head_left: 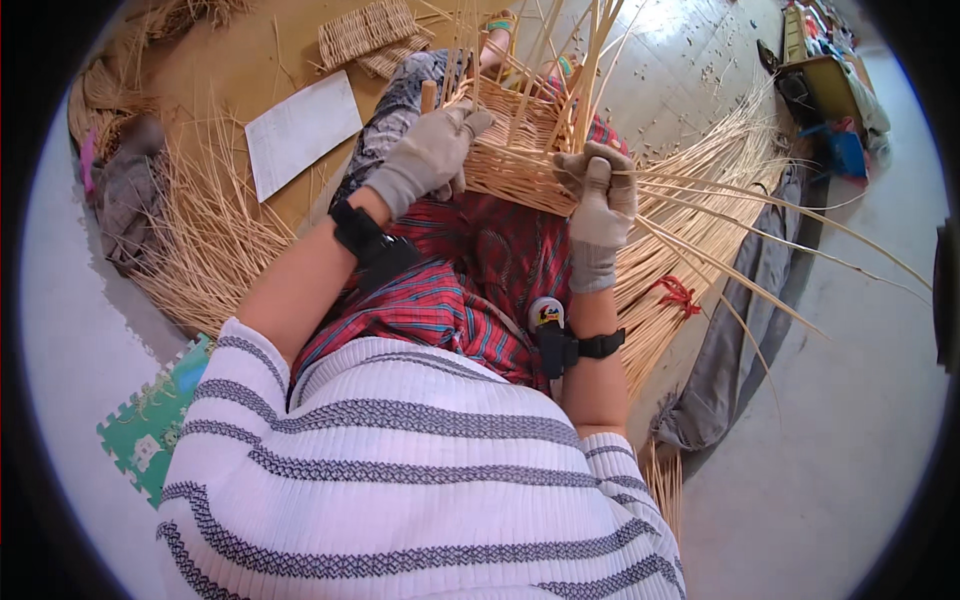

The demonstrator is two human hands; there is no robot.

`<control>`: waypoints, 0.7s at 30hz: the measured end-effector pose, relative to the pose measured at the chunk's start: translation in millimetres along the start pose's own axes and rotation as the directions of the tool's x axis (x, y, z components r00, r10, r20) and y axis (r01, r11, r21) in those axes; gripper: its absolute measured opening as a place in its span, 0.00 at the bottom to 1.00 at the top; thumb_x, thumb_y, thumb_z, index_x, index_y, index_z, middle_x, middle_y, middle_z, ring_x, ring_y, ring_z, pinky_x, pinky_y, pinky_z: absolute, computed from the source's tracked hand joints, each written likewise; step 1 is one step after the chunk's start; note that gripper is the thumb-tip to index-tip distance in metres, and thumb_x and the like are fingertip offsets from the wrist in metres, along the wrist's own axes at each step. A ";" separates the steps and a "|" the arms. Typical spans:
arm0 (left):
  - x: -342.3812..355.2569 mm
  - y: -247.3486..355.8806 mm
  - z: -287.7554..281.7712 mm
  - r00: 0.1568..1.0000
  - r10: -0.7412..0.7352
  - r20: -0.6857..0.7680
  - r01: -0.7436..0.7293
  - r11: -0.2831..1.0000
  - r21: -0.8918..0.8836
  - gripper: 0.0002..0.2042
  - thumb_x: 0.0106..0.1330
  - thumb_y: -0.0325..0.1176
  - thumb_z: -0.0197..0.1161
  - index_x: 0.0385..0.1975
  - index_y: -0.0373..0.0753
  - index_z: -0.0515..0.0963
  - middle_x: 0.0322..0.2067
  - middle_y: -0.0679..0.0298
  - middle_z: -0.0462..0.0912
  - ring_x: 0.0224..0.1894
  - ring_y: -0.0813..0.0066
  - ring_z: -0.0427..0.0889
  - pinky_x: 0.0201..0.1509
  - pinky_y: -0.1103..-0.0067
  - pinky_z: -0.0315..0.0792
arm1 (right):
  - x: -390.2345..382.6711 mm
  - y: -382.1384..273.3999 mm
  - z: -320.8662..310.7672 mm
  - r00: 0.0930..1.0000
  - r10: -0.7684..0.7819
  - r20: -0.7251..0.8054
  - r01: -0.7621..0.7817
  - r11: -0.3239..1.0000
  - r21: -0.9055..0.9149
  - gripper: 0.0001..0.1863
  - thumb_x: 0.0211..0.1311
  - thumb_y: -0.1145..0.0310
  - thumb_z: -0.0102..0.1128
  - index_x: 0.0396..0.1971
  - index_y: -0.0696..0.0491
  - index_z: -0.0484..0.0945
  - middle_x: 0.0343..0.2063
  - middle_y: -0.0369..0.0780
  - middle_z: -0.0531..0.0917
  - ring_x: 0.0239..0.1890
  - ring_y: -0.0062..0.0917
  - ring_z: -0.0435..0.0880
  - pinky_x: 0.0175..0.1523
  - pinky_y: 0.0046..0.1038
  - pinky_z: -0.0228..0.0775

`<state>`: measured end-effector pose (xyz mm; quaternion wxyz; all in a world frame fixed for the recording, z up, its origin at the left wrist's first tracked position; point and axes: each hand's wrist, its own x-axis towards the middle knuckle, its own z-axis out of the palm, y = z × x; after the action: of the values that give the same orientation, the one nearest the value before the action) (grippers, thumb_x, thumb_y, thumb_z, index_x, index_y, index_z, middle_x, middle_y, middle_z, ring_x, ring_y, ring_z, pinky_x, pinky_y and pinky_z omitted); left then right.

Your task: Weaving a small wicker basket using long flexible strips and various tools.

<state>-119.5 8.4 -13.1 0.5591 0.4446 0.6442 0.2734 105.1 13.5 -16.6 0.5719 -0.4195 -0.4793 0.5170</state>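
Observation:
A half-woven wicker basket [520, 180] rests on my lap, its long upright stakes [590, 70] fanning upward from the far side. My left hand [430, 150], in a pale work glove, is closed on the basket's left wall near the rim. Its fingertips are partly hidden among the canes. Just beyond it a short wooden stick [428, 97] stands up. At the basket's right corner my gloved right hand [600, 195] is closed, thumb up, around wicker strands [700, 182]. Their loose ends trail off to the right.
Bundled canes [650, 320] with a red tie [678, 296] lie at right, beside grey cloth [740, 340]. More loose canes [215, 230] spread at left near a white sheet [303, 133]. Woven panels [367, 35] lie at the back. A green foam mat [150, 425] is at lower left.

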 end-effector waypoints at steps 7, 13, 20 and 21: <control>8.6 -6.6 7.2 0.996 0.089 -0.013 -0.083 0.964 0.254 0.16 0.75 0.42 0.58 0.55 0.40 0.76 0.24 0.59 0.83 0.17 0.76 0.82 0.15 0.81 0.72 | -1.0 -20.0 12.8 0.995 0.024 -0.095 -0.047 0.967 -0.250 0.08 0.73 0.75 0.53 0.48 0.53 0.78 0.37 0.39 0.87 0.37 0.21 0.87 0.38 0.22 0.81; 12.3 -12.1 19.0 0.925 0.261 -0.276 -0.132 0.901 0.412 0.17 0.70 0.45 0.61 0.48 0.38 0.80 0.38 0.46 0.86 0.46 0.50 0.84 0.53 0.62 0.76 | 109.3 -37.7 118.1 0.937 0.053 0.346 -0.025 0.996 -0.087 0.18 0.78 0.60 0.50 0.56 0.55 0.78 0.51 0.43 0.79 0.40 0.17 0.78 0.45 0.23 0.71; 23.5 -9.0 3.3 0.980 0.140 -0.139 -0.092 0.949 0.303 0.18 0.68 0.48 0.61 0.45 0.39 0.83 0.38 0.48 0.86 0.45 0.53 0.85 0.50 0.64 0.76 | 19.5 -4.3 39.3 0.914 -0.402 0.049 0.400 0.878 -0.261 0.12 0.75 0.72 0.50 0.55 0.54 0.70 0.44 0.45 0.82 0.37 0.25 0.87 0.38 0.24 0.80; 25.3 -6.9 2.3 0.972 0.177 -0.152 -0.118 0.935 0.333 0.17 0.69 0.45 0.62 0.45 0.37 0.83 0.37 0.51 0.86 0.38 0.59 0.85 0.45 0.68 0.77 | 5.5 -1.5 25.9 0.964 -0.252 -0.081 0.220 0.932 -0.288 0.12 0.77 0.70 0.47 0.56 0.53 0.66 0.39 0.43 0.82 0.38 0.27 0.88 0.32 0.23 0.79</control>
<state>-118.7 27.1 -31.6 0.3966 0.5506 0.6926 0.2448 79.9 18.3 -9.6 0.5926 -0.4640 -0.5597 0.3469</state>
